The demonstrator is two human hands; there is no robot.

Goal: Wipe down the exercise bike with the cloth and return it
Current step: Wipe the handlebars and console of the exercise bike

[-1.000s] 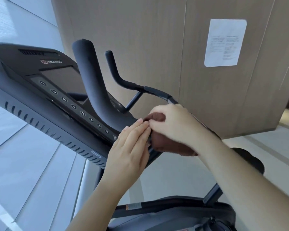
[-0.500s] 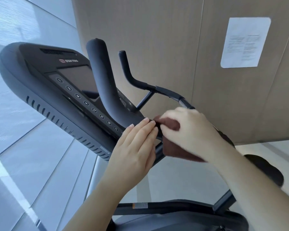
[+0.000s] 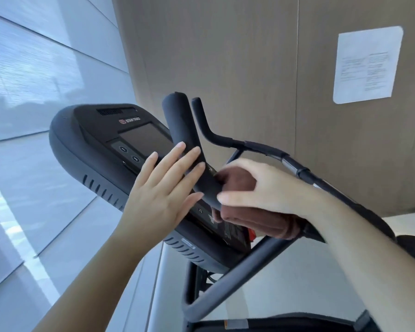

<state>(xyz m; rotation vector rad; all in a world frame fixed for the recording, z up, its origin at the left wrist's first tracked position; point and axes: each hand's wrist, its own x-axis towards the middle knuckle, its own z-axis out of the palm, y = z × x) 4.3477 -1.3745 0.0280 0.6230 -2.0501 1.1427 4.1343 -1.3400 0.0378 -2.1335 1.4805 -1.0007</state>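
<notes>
Your cloth (image 3: pixel 256 219) looks soft, brown terry; the handlebar (image 3: pixel 185 135) matt foam, perhaps rubber; the console (image 3: pixel 86 140) smooth matt plastic.

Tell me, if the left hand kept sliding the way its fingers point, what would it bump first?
Probably the padded handlebar horn; the left hand has its fingers already overlapping it, though depth is unclear.

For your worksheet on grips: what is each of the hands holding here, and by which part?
The right hand grips the bunched brown cloth around its top, pressed to the handlebar. The left hand is open and flat, holding nothing.
</notes>
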